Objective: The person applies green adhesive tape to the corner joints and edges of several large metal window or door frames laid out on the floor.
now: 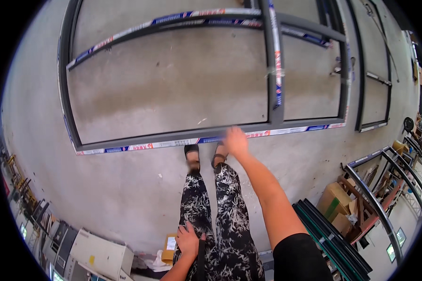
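A large dark grey window frame (173,135) with crossbars spans the far part of the view. Printed white, blue and red protective film covers its edges. My right hand (236,140) reaches out to the frame's near rail, over the film strip. Motion blur smears its fingers, so whether they grip the rail or only touch it is unclear. Resting on my thigh, in patterned black trousers (232,206), is my left hand (187,241), fingers spread and holding nothing. A dark strap hangs beside it.
Another dark frame (360,93) lies to the far right. Dark green and black bars (335,239) are stacked near right, beside cardboard boxes (335,199) and a curved-looking metal rack (373,201). A pale machine cabinet (101,253) and a small carton (169,250) stand near left.
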Demonstrator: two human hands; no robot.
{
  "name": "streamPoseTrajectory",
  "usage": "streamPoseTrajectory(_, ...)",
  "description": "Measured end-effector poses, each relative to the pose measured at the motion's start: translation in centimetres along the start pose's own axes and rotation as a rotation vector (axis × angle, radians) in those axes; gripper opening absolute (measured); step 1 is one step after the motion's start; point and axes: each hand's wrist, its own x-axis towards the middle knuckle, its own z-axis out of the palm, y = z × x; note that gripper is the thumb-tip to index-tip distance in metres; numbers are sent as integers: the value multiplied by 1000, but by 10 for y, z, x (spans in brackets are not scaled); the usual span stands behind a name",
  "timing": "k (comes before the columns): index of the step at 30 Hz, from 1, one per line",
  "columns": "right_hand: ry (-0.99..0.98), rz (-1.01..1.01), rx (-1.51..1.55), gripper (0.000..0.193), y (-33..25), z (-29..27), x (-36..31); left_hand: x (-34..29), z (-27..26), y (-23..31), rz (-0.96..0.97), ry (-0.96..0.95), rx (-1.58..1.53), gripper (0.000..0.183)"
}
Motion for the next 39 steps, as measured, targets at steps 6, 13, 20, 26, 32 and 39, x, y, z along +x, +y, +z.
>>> streamPoseTrajectory(6,-372,120,-10,48,-1,66,51,8,7,-11,22,37,-75,82)
streamPoseTrajectory(13,-504,215,-25,39,12,69,71,12,9,-23,77,105,-155,76)
streamPoseTrajectory(20,-298,83,-134,38,-13,5,25,89,-35,-50,203,669,-271,47)
streamPoseTrajectory(26,-58,-6,-151,31,-34,-83,-21,165,-182,-50,425,1106,-194,29)
streamPoseTrajectory(32,-112,56,-177,41,-67,-174,-45,131,-199,-64,440,984,-190,34)
streamPoseTrajectory(39,-220,113,-129,53,-100,-265,-75,67,-224,-77,417,1069,-163,39)
